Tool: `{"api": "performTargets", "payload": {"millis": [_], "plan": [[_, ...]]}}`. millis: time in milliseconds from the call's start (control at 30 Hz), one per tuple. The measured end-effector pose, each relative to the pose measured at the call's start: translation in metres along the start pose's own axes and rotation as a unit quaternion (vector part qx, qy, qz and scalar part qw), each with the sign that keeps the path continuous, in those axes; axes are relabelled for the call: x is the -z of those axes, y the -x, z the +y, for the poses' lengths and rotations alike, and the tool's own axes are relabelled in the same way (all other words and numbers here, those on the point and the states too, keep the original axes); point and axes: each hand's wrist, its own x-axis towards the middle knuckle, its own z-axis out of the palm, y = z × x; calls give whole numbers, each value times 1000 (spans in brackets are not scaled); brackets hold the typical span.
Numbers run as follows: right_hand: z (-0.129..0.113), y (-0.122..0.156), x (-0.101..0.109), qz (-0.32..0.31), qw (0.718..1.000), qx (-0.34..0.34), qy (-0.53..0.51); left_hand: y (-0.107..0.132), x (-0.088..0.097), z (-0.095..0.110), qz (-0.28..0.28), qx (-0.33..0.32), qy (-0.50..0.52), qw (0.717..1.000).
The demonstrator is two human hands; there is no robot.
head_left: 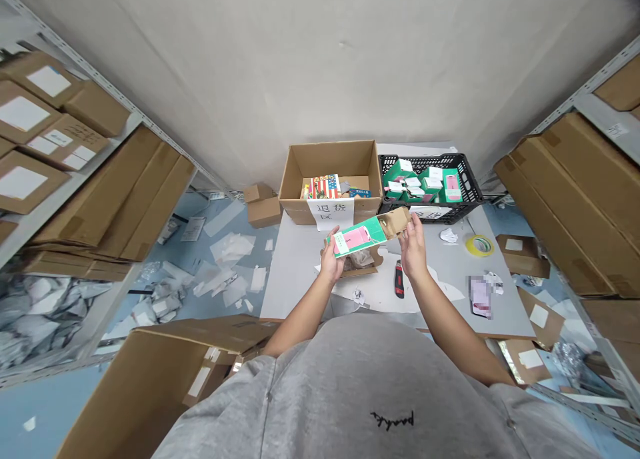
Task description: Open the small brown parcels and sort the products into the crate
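Observation:
A green product box (pixel 358 238) with a pink phone case pictured on it is held above the grey table (pixel 300 272). My left hand (pixel 331 261) grips its lower left end, fingers wrapped around it. My right hand (pixel 413 244) is at the box's right end, fingers on the open brown flap (pixel 397 220). Torn brown packaging (pixel 361 264) lies on the table just under the box.
An open cardboard box (pixel 330 160) with colourful items and a paper label stands at the back. A black crate (pixel 467 179) of green boxes sits right of it. A red utility knife (pixel 399 279), yellow tape roll (pixel 479 245), shelves of cartons both sides, littered floor left.

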Motion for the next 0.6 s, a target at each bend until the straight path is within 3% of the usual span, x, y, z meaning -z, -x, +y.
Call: {"api": "performTargets", "payload": {"millis": [67,200,300,400,500,600], "plan": [[-4,2,-4,-29,999,28,-5,0,-1,0,0,-2,4,1000],[-28,2,-1,-19,986,143,82,1,-2,1,4,-3,0,1000],[-44,-6,9,-90,959,193,186,1,0,0,-1,8,0,1000],[-49,-15,17,-149,941,212,217,-1,3,-1,3,15,7,1000],[-45,-15,15,-146,941,219,213,-2,5,-2,3,15,6,1000],[-41,-7,7,-98,950,210,208,-2,4,-2,3,16,-5,1000]]}}
